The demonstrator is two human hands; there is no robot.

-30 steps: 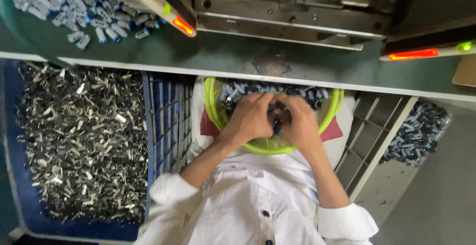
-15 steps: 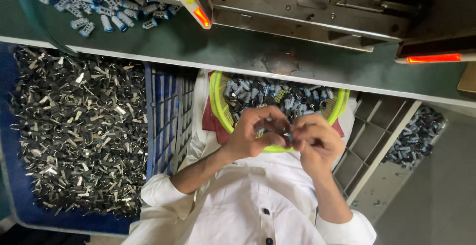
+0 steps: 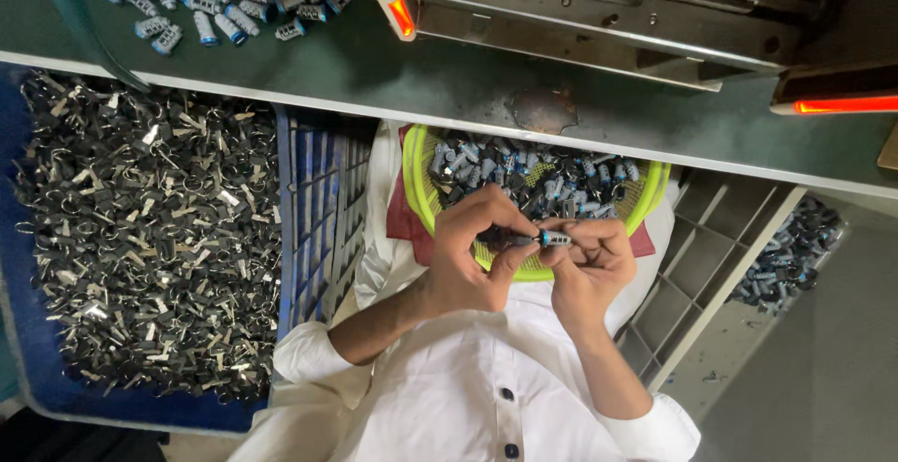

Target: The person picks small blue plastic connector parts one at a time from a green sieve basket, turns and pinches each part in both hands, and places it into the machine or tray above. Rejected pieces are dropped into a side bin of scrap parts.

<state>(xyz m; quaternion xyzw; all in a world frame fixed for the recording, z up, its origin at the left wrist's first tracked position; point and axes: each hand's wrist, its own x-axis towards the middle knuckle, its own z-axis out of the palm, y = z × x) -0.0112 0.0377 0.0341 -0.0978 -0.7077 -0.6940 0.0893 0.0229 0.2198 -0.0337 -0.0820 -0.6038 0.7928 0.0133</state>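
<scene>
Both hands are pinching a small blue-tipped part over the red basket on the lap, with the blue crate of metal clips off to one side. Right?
Not quite: the basket is yellow-green, not red; only the cloth under it is red. The head view shows this. The rest holds: the left hand and right hand pinch the blue-tipped part over it, and the blue crate of metal clips lies off to one side.

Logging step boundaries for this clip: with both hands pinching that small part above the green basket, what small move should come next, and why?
Probably press the two pieces fully together. The left hand and right hand hold one small dark and silver part end to end over the green basket; whether it is fully seated cannot be told.
</scene>
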